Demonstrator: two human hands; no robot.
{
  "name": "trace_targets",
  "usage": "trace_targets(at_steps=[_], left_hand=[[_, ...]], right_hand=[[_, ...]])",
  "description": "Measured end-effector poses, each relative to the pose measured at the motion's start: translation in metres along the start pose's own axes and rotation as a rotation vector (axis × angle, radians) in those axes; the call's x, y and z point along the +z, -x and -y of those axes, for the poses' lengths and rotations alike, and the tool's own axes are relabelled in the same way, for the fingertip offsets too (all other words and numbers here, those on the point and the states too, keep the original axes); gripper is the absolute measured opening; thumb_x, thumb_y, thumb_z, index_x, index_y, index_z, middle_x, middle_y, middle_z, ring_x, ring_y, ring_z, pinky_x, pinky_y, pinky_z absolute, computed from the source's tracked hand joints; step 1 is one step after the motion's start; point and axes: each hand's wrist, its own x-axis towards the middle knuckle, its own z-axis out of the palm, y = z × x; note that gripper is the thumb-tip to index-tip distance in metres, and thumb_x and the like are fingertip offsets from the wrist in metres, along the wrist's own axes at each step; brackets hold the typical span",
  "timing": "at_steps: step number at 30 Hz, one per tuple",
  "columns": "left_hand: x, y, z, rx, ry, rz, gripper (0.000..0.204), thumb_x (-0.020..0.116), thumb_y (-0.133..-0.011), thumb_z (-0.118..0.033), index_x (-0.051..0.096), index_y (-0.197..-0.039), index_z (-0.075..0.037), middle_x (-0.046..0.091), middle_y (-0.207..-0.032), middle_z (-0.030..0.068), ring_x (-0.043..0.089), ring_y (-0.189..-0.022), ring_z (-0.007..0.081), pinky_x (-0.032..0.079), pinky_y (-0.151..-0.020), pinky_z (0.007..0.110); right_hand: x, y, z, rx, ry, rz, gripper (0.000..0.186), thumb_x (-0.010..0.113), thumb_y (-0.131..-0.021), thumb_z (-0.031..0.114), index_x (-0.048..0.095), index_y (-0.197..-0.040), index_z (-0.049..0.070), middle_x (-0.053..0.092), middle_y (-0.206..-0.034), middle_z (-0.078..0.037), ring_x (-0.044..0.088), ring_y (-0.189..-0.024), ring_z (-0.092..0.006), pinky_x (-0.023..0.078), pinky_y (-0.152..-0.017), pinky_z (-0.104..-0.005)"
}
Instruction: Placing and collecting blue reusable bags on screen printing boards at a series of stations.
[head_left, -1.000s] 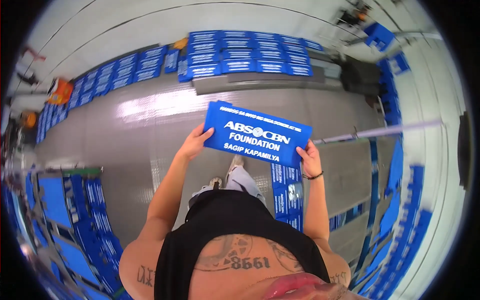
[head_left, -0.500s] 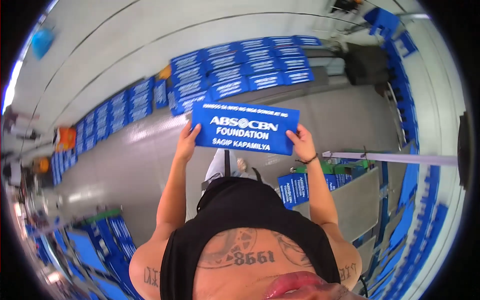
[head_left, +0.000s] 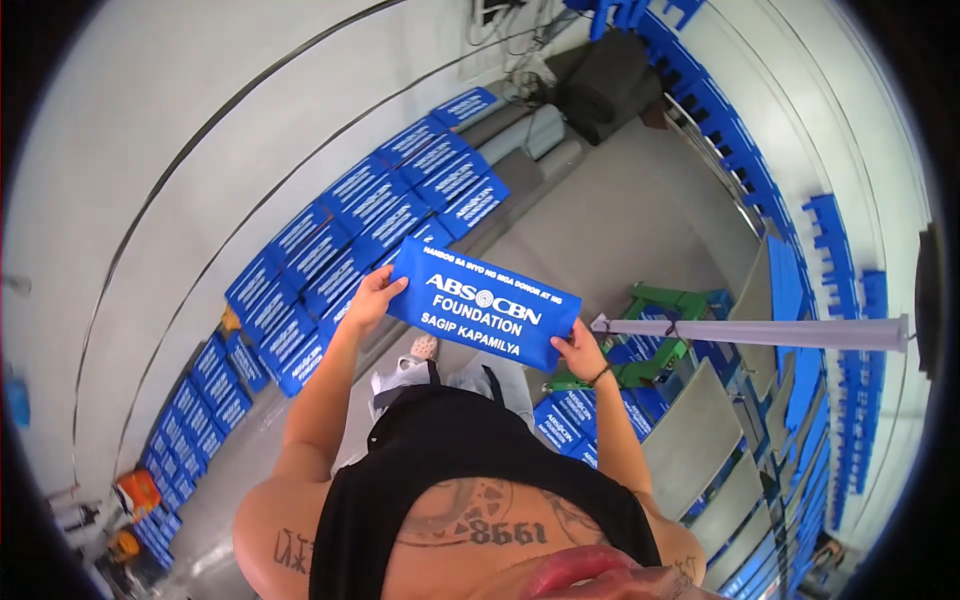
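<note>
A blue rectangular panel (head_left: 484,303) with white lettering is stretched between my two hands, held in front of my body and tilted with its right end lower. My left hand (head_left: 372,298) pinches its left edge, thumb on the printed face. At the lower right corner my right hand (head_left: 582,353) grips it the same way, with a dark band on the wrist. The fingers behind the panel are hidden. Just beyond it, rows of similar blue printed pieces (head_left: 375,210) lie along the wall, partly covered by the panel.
To my right stands a green frame (head_left: 668,300) with more blue printed pieces (head_left: 570,415) below. A pale pole (head_left: 760,330) juts across there, above grey boards (head_left: 690,420). A dark bulky object (head_left: 610,85) sits far off by the wall. Grey floor (head_left: 610,200) lies between.
My view and body have turned to the right, so the rows of blue pieces now slant across the left. The panel stays in both hands and has tilted, its right end dropping.
</note>
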Motion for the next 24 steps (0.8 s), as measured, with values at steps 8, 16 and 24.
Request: trace_targets(at_steps=[8,16,24], left_hand=[[0.123,-0.221,0.011,-0.129,0.071,0.167,0.028,0.061,-0.094,-0.012,0.058,-0.12,-0.002,0.065,-0.108,0.0052,0.059,-0.096,0.0125,0.047,-0.087,0.027],[0.185,-0.398,0.066,-0.19,-0.023,-0.058,0.013,0.064,-0.091,-0.011,0.065,-0.101,-0.003,0.068,-0.091,0.0007,0.059,-0.08,0.0078,0.047,-0.074,0.023],[0.128,-0.569,0.117,-0.287,-0.202,-0.366,0.024,0.074,-0.084,-0.019,0.06,-0.069,-0.007,0.057,-0.064,-0.0025,0.049,-0.056,0.0054,0.036,-0.049,0.023]], right_hand=[[-0.132,-0.089,0.006,0.362,0.021,-0.075,0.051,0.058,-0.093,0.009,0.037,-0.139,0.0,0.058,-0.124,-0.012,0.055,-0.112,-0.0171,0.044,-0.096,-0.0319],[-0.291,-0.303,-0.047,0.392,0.246,-0.053,0.038,0.066,-0.088,0.015,0.052,-0.119,-0.003,0.062,-0.1,-0.02,0.069,-0.083,-0.0267,0.055,-0.051,-0.0345],[-0.345,-0.645,-0.067,0.213,0.396,0.112,0.022,0.067,-0.086,0.011,0.062,-0.104,0.001,0.066,-0.079,-0.01,0.064,-0.065,-0.0176,0.054,-0.055,-0.0335]])
